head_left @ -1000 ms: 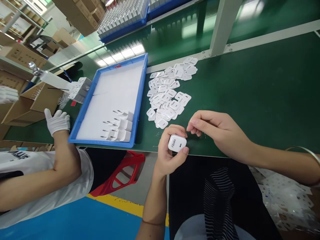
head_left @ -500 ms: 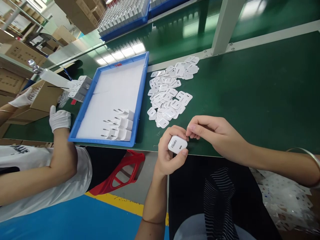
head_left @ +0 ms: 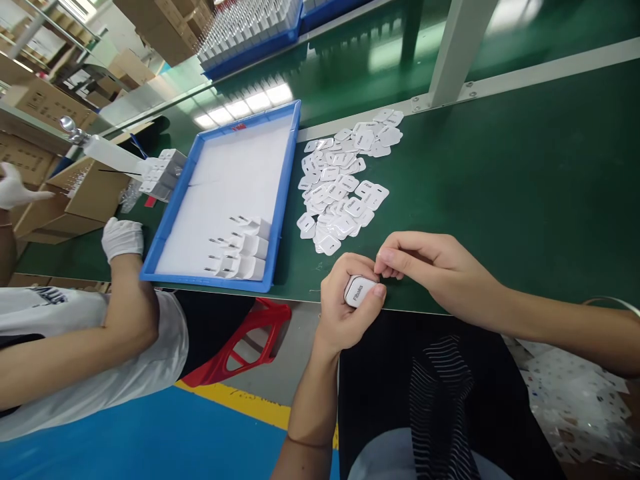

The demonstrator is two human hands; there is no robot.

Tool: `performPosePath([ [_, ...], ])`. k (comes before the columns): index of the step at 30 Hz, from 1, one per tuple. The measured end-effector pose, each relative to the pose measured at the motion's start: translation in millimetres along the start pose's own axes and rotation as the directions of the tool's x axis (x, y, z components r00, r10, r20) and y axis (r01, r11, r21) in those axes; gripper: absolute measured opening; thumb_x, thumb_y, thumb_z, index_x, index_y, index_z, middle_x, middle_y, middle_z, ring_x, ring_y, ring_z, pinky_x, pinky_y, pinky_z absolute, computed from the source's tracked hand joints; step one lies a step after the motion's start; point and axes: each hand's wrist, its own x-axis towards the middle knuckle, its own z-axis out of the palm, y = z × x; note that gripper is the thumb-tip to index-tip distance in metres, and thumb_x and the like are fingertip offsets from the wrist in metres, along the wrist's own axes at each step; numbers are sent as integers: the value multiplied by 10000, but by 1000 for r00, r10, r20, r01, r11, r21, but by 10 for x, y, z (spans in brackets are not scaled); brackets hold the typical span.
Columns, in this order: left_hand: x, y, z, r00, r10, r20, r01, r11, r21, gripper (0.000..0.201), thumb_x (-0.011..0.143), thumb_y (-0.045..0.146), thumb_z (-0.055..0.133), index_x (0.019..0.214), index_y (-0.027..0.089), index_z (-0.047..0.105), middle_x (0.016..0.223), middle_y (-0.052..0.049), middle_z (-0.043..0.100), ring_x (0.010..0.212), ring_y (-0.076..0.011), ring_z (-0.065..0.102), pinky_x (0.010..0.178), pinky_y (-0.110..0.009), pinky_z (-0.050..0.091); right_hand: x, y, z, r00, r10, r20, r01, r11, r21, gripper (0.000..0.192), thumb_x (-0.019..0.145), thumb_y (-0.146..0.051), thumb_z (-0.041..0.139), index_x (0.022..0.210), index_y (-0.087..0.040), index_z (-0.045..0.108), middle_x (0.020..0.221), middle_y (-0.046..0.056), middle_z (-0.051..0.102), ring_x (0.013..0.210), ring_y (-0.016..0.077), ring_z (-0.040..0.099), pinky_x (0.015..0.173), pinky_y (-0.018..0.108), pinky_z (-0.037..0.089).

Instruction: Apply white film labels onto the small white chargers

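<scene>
White charger (head_left: 359,291) clenched in left hand (head_left: 345,307) at table edge (head_left: 300,295), right hand (head_left: 435,267) pinching beside it

A green workbench (head_left: 500,187) carries a blue tray (head_left: 283,193) and scattered white labels (head_left: 345,180).

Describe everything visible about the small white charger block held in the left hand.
The charger block is a small white cuboid with rounded corners, smooth and plastic-looking, with grey lettering on its upturned face. It is tilted, gripped in the left hand by thumb and fingers just past the near edge of the green table. The right hand pinches at its top corner. Its prongs are hidden.
</scene>
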Motion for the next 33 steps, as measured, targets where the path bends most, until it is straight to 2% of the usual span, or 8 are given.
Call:
performPosePath([
  [3,11,21,3,999,-9,47,8,1000,12,161,931,320,580,1016,184,576,967,-67,599,863,-176,578,739,-325,482,17,-15,-19,1000,-17,-20,16,999,-47,258,958,-283,588,717,-196,628,707,-22,604,691,112,533,647,217,428],
  [7,6,43,-1,998,-30,60,21,990,136,169,979,317,480,1022,193,586,1007,-83,623,910,-201,591,810,-373,479,22,-29,-38,999,-23,-22,22,997,-75,290,966,-303,569,700,-196,617,696,-11,593,683,124,524,640,235,420],
  [14,-4,36,6,998,1,61,-13,981,192,152,975,295,470,1019,199,580,1014,-77,631,903,-200,591,820,-383,472,20,-15,-22,1000,-18,-18,16,997,-69,296,972,-313,557,707,-197,618,708,-11,597,691,124,526,643,237,418],
  [19,28,39,46,994,81,79,-97,970,225,215,926,350,537,1071,192,558,1051,-91,631,935,-218,594,831,-399,461,33,-20,-33,999,-26,-37,24,998,-51,304,973,-314,559,696,-200,608,694,-19,588,679,116,518,631,229,413],
  [24,48,53,65,989,121,81,-139,952,272,209,929,355,516,1058,196,556,1042,-92,640,929,-221,591,825,-407,453,29,-25,-45,998,-27,-48,24,998,-64,324,980,-315,542,682,-197,591,682,-14,569,665,120,506,616,238,401],
  [33,21,49,32,991,133,32,-136,946,293,122,960,258,475,959,207,585,984,-64,653,897,-195,578,829,-395,438,18,13,-26,1000,-20,-17,19,998,-55,300,969,-333,564,705,-198,611,703,-8,585,689,130,522,646,246,413],
])
